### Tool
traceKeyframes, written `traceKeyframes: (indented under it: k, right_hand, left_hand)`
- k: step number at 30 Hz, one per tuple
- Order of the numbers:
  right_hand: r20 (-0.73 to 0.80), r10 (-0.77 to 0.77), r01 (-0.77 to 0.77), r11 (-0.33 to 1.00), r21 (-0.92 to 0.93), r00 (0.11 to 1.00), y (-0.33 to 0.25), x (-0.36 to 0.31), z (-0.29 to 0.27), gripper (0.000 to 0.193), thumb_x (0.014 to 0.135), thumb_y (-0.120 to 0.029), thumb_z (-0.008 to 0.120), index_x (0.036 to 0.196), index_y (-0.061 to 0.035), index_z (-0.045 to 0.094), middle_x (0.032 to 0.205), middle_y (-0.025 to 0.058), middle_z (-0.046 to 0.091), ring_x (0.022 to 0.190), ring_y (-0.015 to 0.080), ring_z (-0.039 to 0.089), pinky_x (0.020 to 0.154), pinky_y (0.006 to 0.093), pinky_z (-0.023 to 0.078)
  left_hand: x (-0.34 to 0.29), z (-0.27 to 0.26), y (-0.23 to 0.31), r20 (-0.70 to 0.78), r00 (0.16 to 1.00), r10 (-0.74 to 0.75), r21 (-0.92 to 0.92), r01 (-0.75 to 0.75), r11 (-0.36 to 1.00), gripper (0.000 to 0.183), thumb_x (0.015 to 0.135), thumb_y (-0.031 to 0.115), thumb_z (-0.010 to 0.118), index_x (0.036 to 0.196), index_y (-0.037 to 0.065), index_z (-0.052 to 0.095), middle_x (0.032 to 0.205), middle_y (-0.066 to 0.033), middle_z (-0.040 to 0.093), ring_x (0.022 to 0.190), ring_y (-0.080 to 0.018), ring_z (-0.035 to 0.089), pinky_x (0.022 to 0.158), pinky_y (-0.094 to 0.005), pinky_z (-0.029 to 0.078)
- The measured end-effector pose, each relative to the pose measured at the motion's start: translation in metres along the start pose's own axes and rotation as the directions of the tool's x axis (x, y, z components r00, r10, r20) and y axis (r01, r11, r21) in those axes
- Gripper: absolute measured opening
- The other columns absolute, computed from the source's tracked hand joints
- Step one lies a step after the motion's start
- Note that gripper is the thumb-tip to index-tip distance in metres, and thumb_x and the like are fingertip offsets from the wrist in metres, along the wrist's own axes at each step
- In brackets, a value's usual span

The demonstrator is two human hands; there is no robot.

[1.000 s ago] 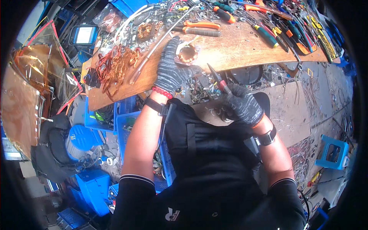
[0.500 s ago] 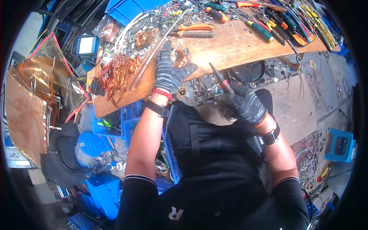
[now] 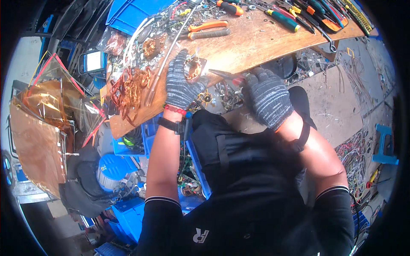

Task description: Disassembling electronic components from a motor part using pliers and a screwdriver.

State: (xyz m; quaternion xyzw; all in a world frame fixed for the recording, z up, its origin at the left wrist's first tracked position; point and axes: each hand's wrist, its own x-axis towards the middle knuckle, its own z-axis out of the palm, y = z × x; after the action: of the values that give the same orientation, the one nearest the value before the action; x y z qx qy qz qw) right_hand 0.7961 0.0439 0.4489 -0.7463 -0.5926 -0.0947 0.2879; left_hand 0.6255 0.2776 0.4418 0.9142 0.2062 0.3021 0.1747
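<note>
My left hand (image 3: pixel 181 85), in a grey knitted glove, is closed round a copper-wound coil part (image 3: pixel 193 71) at the front edge of the wooden table. Pale wire ends stick up from the part. In my gloved right hand (image 3: pixel 270 94) is a pair of red-handled pliers (image 3: pixel 237 80); its dark, tapered jaws point left, their tip just right of the coil part and apart from it. Whether the jaws are parted I cannot tell. Below my left fingers, another small ring of copper wire (image 3: pixel 205 98) shows near the table edge.
On the table (image 3: pixel 252 47) lie orange-and-grey-handled pliers (image 3: pixel 209 30), a long screwdriver (image 3: pixel 154 87), a copper wire heap (image 3: pixel 130 87) and metal scraps. More hand tools (image 3: pixel 284 21) crowd the far right. Blue crates (image 3: pixel 128 215) and a blue stool (image 3: pixel 383 145) stand below.
My right hand has swung left and up, bringing the pliers' tip close to the coil part. My left hand keeps its hold on the part. The whole view has shifted slightly.
</note>
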Motion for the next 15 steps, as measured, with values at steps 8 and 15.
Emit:
traceKeyframes:
  k: [8,15]
  right_hand:
    - [0.054,-0.048,0.054,0.991,-0.126,0.997,-0.005,0.024,-0.002,0.021,0.092,-0.022,0.061,0.097,-0.0041,0.07,0.096,0.0185,0.067,0.091,0.0346,0.068,0.081,0.0486,0.054]
    - [0.08,0.016,-0.013,0.999,-0.04,0.997,-0.013,0.026,-0.004,0.022,0.093,-0.025,0.065,0.094,-0.0037,0.069,0.089,0.0194,0.069,0.086,0.0361,0.07,0.079,0.0478,0.056]
  left_hand:
    - [-0.001,0.003,-0.007,-0.032,0.998,0.06,0.047,-0.058,0.997,0.093,0.071,0.012,0.092,0.151,-0.002,0.046,0.143,-0.0193,0.057,0.132,-0.03,0.058,0.113,-0.0403,0.047]
    - [-0.001,0.001,-0.003,-0.044,0.999,0.029,0.042,-0.027,0.999,0.088,0.071,0.016,0.091,0.147,-0.002,0.05,0.141,-0.0199,0.058,0.131,-0.0325,0.059,0.112,-0.0419,0.047]
